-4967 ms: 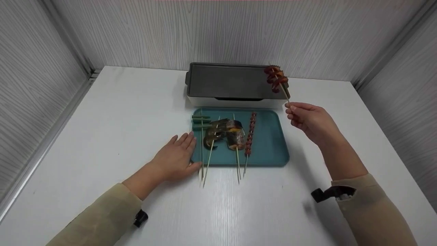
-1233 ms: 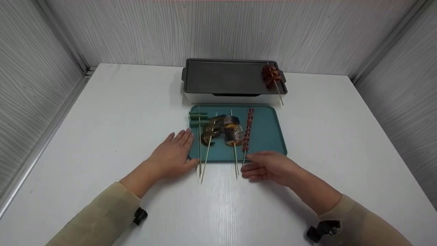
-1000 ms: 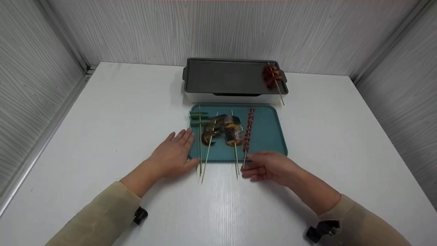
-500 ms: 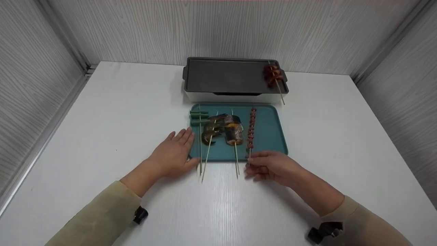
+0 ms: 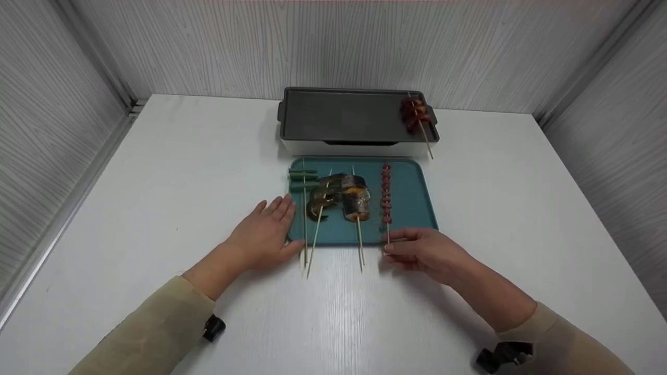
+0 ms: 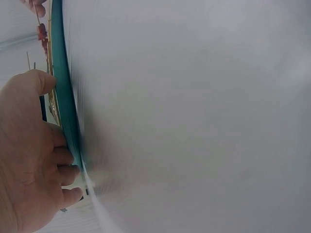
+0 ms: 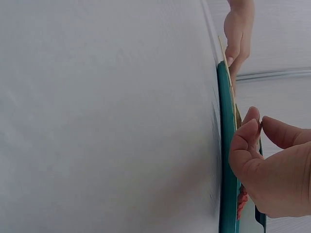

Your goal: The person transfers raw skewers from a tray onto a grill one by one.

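Note:
My right hand [image 5: 432,252] pinches the bare lower stick of a skewer of small red meat pieces [image 5: 386,192] between thumb and fingers, at the tray's front edge. The skewer stands nearly straight up the teal tray [image 5: 411,208], in its right half. In the right wrist view, thumb and fingertips of the right hand [image 7: 272,160] meet, with red meat [image 7: 242,200] below. My left hand [image 5: 263,234] rests against the tray's left edge, fingers straight, thumb by the front corner. In the left wrist view, the left hand's fingers [image 6: 63,155] lie along the tray's side.
Left on the tray lie a skewer of green pieces [image 5: 303,185], a brown curled shrimp-like skewer [image 5: 317,203] and a fish-chunk skewer [image 5: 356,204], sticks overhanging the front. Behind stands a dark griddle [image 5: 338,114] on a white base, a reddish-brown spiral skewer [image 5: 411,117] at its right end.
The reddish-brown spiral skewer, earlier held up by my right hand, now lies on the griddle. My right hand has come to the red meat skewer and shifted it slightly right. The left hand stays.

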{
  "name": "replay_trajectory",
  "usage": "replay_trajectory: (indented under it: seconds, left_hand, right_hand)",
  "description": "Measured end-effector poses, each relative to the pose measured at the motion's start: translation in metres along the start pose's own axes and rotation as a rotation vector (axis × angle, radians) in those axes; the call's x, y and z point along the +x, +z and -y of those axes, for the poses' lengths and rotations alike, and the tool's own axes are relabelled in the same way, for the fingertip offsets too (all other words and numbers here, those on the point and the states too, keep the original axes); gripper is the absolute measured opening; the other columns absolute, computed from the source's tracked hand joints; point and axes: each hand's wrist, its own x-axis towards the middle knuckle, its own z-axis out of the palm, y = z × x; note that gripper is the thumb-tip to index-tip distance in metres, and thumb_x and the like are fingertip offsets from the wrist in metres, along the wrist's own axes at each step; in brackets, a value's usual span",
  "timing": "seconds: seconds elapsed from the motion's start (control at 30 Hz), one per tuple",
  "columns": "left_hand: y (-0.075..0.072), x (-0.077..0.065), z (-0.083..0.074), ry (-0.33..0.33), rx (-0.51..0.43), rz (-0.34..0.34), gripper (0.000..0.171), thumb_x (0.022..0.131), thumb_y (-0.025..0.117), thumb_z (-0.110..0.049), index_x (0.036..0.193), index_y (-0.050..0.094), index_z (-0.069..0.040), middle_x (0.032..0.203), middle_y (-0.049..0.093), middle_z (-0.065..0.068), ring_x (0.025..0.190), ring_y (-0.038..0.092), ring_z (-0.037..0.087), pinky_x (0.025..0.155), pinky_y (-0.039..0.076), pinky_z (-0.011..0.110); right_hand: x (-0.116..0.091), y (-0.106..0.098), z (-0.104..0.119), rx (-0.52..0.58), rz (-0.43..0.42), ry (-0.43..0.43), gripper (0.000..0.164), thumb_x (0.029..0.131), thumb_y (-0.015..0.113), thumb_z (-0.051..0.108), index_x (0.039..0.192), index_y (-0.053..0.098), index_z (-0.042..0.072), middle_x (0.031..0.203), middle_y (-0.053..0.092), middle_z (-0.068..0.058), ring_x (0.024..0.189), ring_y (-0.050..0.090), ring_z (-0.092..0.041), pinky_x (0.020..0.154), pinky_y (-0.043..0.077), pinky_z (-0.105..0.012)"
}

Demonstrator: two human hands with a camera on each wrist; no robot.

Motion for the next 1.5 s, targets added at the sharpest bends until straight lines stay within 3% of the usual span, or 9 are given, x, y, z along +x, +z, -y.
replay_trajectory:
  seconds: [0.4,0.87,1.27,1.5]
  left_hand:
    - [0.001,0.0,0.0,-0.003,-0.01,-0.005,0.089,0.109,0.042,-0.056,0.164,0.021,0.01,0.173,0.015,0.026,0.16,0.017,0.042,0.128,0.015,0.059]
    - [0.001,0.0,0.001,0.0,-0.012,-0.011,0.089,0.108,0.042,-0.057,0.164,0.022,0.01,0.173,0.015,0.027,0.16,0.018,0.042,0.128,0.016,0.058]
    - [0.001,0.0,0.001,0.009,-0.007,-0.013,0.087,0.109,0.042,-0.055,0.163,0.024,0.011,0.172,0.016,0.028,0.16,0.019,0.043,0.128,0.017,0.059]
    - [0.001,0.0,0.001,0.015,-0.009,-0.021,0.087,0.109,0.043,-0.054,0.163,0.024,0.012,0.172,0.016,0.029,0.159,0.019,0.045,0.127,0.017,0.06]
  right_hand:
    - [-0.014,-0.01,0.005,-0.052,-0.032,-0.054,0.045,0.102,0.073,0.014,0.141,0.062,-0.006,0.12,0.072,-0.018,0.103,0.074,-0.02,0.088,0.058,-0.031]
    - [-0.034,-0.02,0.015,-0.109,-0.008,-0.104,0.05,0.104,0.07,0.02,0.146,0.058,-0.005,0.126,0.07,-0.02,0.109,0.072,-0.024,0.095,0.057,-0.032]
    - [-0.058,-0.02,0.027,-0.151,-0.008,-0.195,0.049,0.105,0.069,0.019,0.147,0.059,-0.004,0.12,0.073,-0.01,0.108,0.073,-0.02,0.094,0.056,-0.03]
    - [-0.057,-0.022,0.042,-0.161,-0.056,-0.247,0.047,0.104,0.071,0.019,0.145,0.062,-0.002,0.115,0.075,-0.005,0.107,0.073,-0.02,0.096,0.057,-0.03]
